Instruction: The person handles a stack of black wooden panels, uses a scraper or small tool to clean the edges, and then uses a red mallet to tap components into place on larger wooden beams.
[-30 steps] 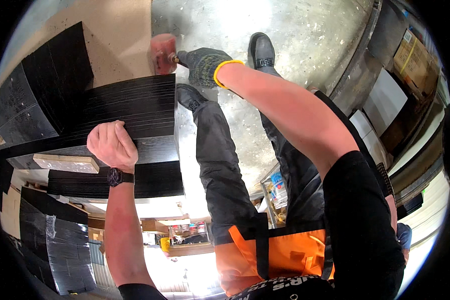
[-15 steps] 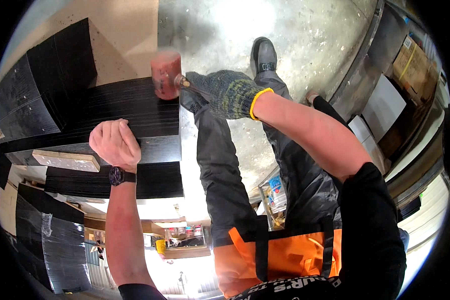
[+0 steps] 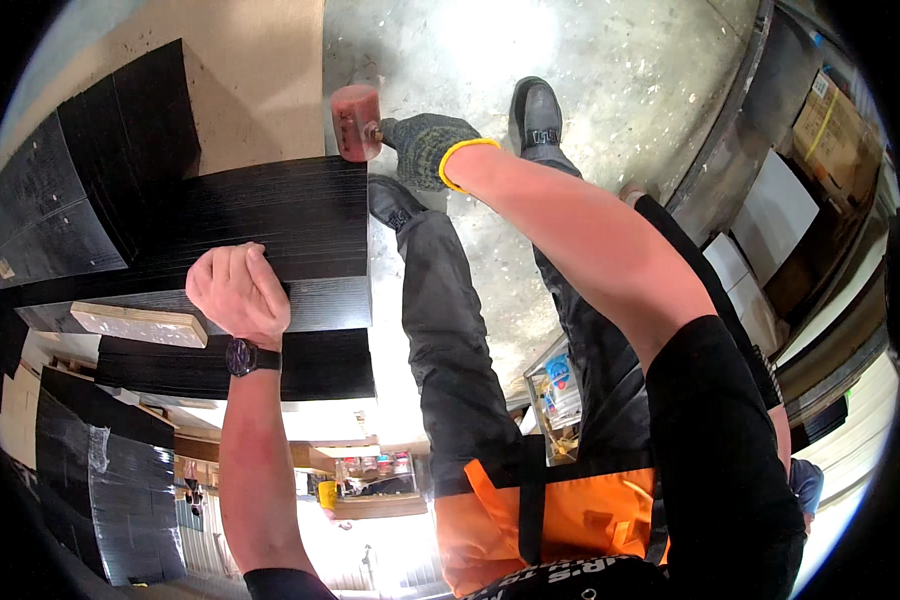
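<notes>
My right hand, in a dark knitted glove with a yellow cuff, is closed round the handle of a mallet. The worn red mallet head is just off the far right corner of a stack of black boards. My bare left hand, a dark watch on its wrist, is curled into a fist on the near edge of that stack. Its palm side is hidden, and nothing shows between the fingers. Beside it lies a short pale wooden block.
More black boards stand on the left, by a tan sheet. My shoes are on the concrete floor. A cardboard box and white panels are at the right. Another person partly shows at lower right.
My right hand and the mallet have moved slightly farther away, and the mallet head has shifted right, off the stack's corner. My left hand stays on the stack.
</notes>
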